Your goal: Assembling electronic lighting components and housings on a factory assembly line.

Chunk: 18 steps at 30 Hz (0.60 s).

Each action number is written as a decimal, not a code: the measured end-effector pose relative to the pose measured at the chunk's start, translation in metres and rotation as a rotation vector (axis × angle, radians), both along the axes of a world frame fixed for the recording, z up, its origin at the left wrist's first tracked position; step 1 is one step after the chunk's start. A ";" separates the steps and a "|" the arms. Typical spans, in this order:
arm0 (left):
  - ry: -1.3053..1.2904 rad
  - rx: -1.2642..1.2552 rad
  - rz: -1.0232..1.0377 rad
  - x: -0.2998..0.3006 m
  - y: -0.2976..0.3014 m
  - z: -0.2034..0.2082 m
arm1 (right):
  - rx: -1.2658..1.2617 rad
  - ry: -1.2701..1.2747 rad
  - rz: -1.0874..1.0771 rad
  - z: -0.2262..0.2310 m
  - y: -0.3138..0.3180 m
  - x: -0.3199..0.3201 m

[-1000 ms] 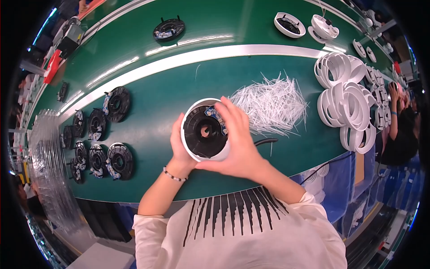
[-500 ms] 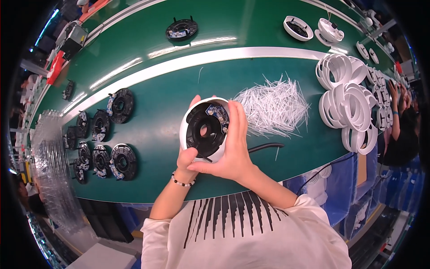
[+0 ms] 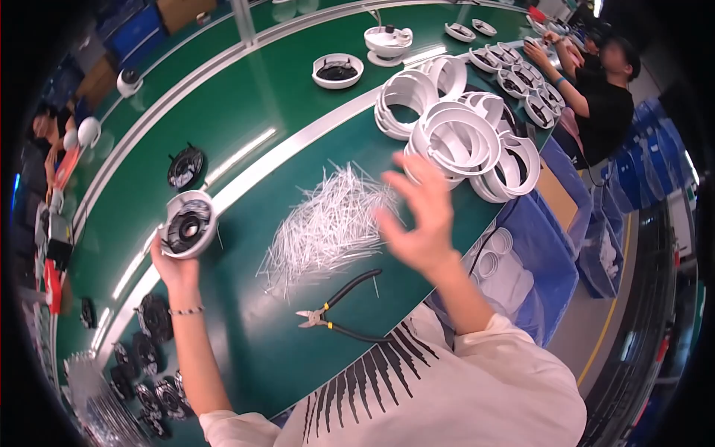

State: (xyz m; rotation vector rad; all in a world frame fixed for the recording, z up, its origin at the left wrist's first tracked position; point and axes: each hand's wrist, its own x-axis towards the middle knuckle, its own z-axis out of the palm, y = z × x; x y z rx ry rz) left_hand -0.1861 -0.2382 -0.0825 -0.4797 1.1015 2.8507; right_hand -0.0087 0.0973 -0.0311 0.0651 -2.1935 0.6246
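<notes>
My left hand [image 3: 177,272], at the left over the table edge, grips a white round housing [image 3: 208,237] from below. Inside the housing sits a black disc [image 3: 179,232] with a hole in its middle. My right hand [image 3: 423,220] is raised with its fingers spread and nothing in it. Just beyond it stand stacked white plastic rings [image 3: 454,141]. Between my hands lies a pile of thin white strips [image 3: 328,231]. Cutting pliers [image 3: 319,316] with black handles rest near the front edge, their jaws apart.
More black discs [image 3: 153,319] stand at the lower left, beside clear plastic tubes [image 3: 104,410]. On the green belt are another black disc [image 3: 185,165], a white housing [image 3: 337,72] and a white device [image 3: 387,45]. A co-worker [image 3: 596,104] sits far right. Below hangs a blue-lined bin [image 3: 540,257].
My view has swung to the right. My right hand has let go of the housing and moved to the rings, while my left hand carries the housing leftward. The pliers now show fully.
</notes>
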 end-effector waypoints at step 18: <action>0.630 -1.974 0.711 -0.147 -0.039 -0.002 | 0.259 -0.105 -0.125 0.038 0.061 0.039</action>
